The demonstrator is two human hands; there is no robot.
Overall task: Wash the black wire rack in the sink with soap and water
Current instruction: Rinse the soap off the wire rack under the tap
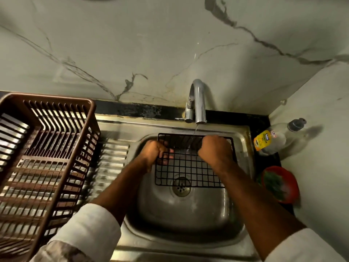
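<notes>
**Asha:** Head view looks straight down into the steel sink [188,220]. The black wire rack [188,167] stands tilted inside the basin, its top edge near the faucet [198,101] and its bottom edge just above the drain [181,186].

**Ben:** And the hands?

**Asha:** The left hand [154,153] grips the rack's left side, fingers curled through the grid. The right hand [215,148] is closed over the upper right part, knuckles toward the camera. A thin stream of water [195,130] falls from the spout onto the top wires between the hands.

**Ben:** So which step is this?

**Asha:** I'd judge wetting or rinsing under the tap. I see no suds on the wires, so soaping probably remains. The next move would call for freeing one hand to reach the dish soap bottle [272,138] on the counter to the right, while the other keeps the rack steady.

**Ben:** Anything unclear?

**Asha:** Whether the right hand holds a scrubber as well as wire is hidden beneath it. The red bowl [279,184] near the bottle holds something green, too blurred to name. The brown dish drainer [47,157] at left is cut off by the frame.
</notes>
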